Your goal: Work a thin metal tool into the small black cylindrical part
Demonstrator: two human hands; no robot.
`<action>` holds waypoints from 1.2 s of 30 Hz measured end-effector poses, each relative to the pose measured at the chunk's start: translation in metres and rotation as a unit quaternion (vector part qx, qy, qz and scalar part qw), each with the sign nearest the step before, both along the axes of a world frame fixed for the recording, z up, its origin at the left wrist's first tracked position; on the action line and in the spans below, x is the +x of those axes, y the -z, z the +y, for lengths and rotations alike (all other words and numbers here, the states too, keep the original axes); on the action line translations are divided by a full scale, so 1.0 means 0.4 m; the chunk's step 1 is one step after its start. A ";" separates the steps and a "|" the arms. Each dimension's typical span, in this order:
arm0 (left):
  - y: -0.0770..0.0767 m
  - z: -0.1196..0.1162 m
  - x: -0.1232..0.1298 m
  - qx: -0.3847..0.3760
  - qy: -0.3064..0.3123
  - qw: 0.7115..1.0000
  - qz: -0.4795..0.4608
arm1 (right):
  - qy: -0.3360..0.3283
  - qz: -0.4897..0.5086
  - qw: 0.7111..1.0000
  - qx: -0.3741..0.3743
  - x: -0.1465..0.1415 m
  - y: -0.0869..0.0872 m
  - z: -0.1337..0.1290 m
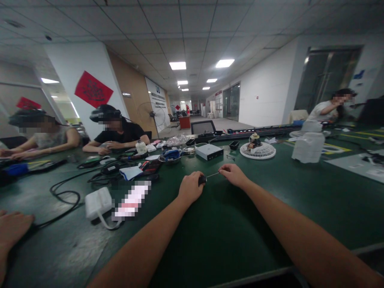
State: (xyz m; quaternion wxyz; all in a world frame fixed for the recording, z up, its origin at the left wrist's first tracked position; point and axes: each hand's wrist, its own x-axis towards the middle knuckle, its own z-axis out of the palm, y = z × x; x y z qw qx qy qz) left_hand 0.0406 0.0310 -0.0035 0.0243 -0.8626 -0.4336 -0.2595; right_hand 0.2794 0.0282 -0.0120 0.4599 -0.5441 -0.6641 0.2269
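Note:
A screwdriver (213,174) with a dark handle and a thin metal shaft lies level between my two hands, just over the green table (216,232). My left hand (191,186) is closed around the handle. At the other end of the shaft, the fingers of my right hand (233,175) pinch the tip; whether a small part is there too I cannot make out. Beyond both hands sits a silver box with a black front, like a disc drive (209,152). A white fan grille (257,151) with a motor on it lies to its right.
A white adapter (98,203) with a cable lies left, near another person's hand (15,228). Black cables (67,192) and a blue-and-white cloth (131,172) are scattered there. Small black trays (233,145) stand at the back. Plastic-wrapped white parts (309,147) stand right. Several people sit around.

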 end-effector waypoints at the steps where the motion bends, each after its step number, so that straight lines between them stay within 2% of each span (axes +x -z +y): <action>1: 0.001 0.000 0.000 0.001 0.003 1.000 0.000 | -0.001 -0.005 1.000 -0.002 -0.001 0.000 -0.001; 5: 0.002 0.000 -0.001 0.006 0.008 1.000 0.001 | -0.010 -0.014 1.000 -0.013 -0.004 -0.001 -0.004; 11: -0.001 -0.004 0.001 0.004 0.007 1.000 0.012 | 0.006 -0.048 0.999 0.016 -0.009 -0.012 -0.011; 15: -0.001 -0.004 0.002 0.019 0.013 1.000 0.012 | -0.003 -0.046 0.999 0.002 -0.012 -0.014 -0.014; 23: 0.002 -0.005 0.004 0.048 0.016 0.999 0.018 | 0.048 -0.025 0.998 0.036 -0.017 -0.014 -0.016; 29: 0.006 -0.001 0.002 0.052 -0.027 0.998 0.011 | 0.095 0.045 0.993 0.053 -0.010 -0.011 -0.005; 33: 0.011 0.001 0.001 0.019 -0.056 0.998 0.007 | 0.123 0.090 0.980 0.131 -0.004 -0.024 -0.014; 36: 0.017 0.001 0.003 -0.012 -0.079 0.997 0.015 | 0.156 -0.015 0.960 0.231 -0.009 -0.042 -0.036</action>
